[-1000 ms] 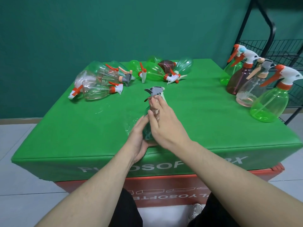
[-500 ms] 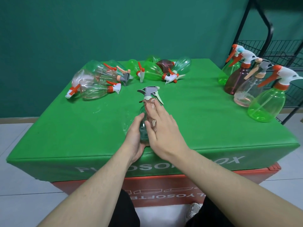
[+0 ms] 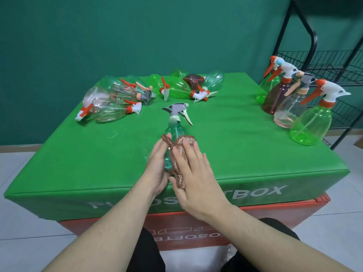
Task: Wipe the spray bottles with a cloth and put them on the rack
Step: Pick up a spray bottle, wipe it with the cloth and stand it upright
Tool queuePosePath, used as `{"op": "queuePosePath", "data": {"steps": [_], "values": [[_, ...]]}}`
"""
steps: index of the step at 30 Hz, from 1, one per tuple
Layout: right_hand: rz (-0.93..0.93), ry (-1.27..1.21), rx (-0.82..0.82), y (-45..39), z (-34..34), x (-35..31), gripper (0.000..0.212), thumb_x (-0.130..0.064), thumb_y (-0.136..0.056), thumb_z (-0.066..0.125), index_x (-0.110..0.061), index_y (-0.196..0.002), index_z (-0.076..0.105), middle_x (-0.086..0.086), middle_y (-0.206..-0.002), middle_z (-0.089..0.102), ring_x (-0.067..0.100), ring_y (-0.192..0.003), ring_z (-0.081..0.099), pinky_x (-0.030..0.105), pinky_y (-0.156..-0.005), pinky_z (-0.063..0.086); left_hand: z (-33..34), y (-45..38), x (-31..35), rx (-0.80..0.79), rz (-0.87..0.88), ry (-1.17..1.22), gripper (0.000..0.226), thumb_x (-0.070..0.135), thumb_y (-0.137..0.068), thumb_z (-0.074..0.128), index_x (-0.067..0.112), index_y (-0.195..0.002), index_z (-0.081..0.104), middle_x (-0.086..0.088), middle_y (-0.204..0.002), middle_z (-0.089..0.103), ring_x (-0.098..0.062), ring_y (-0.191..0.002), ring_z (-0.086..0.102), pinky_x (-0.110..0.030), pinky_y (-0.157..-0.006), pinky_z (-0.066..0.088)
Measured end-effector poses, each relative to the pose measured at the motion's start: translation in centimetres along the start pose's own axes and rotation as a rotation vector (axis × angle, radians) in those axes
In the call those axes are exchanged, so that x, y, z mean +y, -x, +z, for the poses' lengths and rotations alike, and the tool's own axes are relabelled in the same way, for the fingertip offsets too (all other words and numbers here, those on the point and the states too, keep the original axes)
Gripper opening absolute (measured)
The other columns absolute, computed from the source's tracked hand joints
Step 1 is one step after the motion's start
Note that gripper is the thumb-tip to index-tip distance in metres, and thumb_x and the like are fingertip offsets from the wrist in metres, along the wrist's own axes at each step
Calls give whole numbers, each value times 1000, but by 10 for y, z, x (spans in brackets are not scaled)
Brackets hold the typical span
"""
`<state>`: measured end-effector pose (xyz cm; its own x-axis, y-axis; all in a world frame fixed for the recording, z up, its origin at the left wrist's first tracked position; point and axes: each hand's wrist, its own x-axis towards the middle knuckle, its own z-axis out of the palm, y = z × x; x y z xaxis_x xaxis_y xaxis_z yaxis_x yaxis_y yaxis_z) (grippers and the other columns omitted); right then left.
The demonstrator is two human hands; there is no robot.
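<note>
Right hand (image 3: 193, 174), fingers straight, presses a brown woven cloth (image 3: 181, 154) flat against a teal translucent plastic spray bottle with grey trigger head (image 3: 174, 134). Left hand (image 3: 159, 165) cups the bottle's other side, fingers relaxed and extended. Bottle stands upright between both palms on the green felt-covered table (image 3: 235, 154).

Risk: neither hand actually grips; smooth curved plastic could slip or tip under sideways rubbing. Cloth's loose cord may snag.

Black wire rack (image 3: 324, 61) sits far right, beyond four upright wiped-looking bottles (image 3: 310, 126).
</note>
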<state>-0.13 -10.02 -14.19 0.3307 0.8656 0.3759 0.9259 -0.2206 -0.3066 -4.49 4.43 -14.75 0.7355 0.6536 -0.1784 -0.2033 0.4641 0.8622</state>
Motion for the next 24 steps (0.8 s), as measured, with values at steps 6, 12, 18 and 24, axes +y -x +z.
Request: {"op": "queuePosePath", "data": {"steps": [6, 12, 18, 24], "values": [[40, 23, 12, -17, -5, -8, 77, -55, -96, 38, -14, -159, 22, 13, -170, 1, 35, -156, -9, 55, -124, 17, 1, 2, -1, -49, -17, -19, 87, 67, -74, 77, 16, -142, 60, -13, -139, 64, -33, -131, 60, -54, -115, 43], [106, -10, 44, -48, -13, -14, 71, -58, -99, 21, -19, -159, 26, 10, -170, 10, 31, -157, 1, 52, -125, 20, 10, 13, 6, -121, 2, 30, 47, 43, -107, 40, 16, -135, 65, -8, -133, 69, -20, -124, 65, -34, -105, 50], [238, -308, 63, -77, -20, -8, 58, -42, -107, 30, -23, -161, 21, -2, -170, 13, 16, -154, 16, 36, -125, 20, 6, 13, 9, -72, -6, 24, 41, 46, -103, 45, 23, -123, 72, -2, -118, 76, -17, -102, 73, -37, -83, 53], [187, -297, 82, -64, -14, -2, 58, -39, -106, 28, -22, -162, 20, 0, -170, 12, 14, -154, 16, 28, -125, 13, 6, 9, 6, -41, 39, 21, 45, 39, -101, 52, 22, -142, 55, -4, -128, 72, -19, -108, 72, -39, -89, 55]]}}
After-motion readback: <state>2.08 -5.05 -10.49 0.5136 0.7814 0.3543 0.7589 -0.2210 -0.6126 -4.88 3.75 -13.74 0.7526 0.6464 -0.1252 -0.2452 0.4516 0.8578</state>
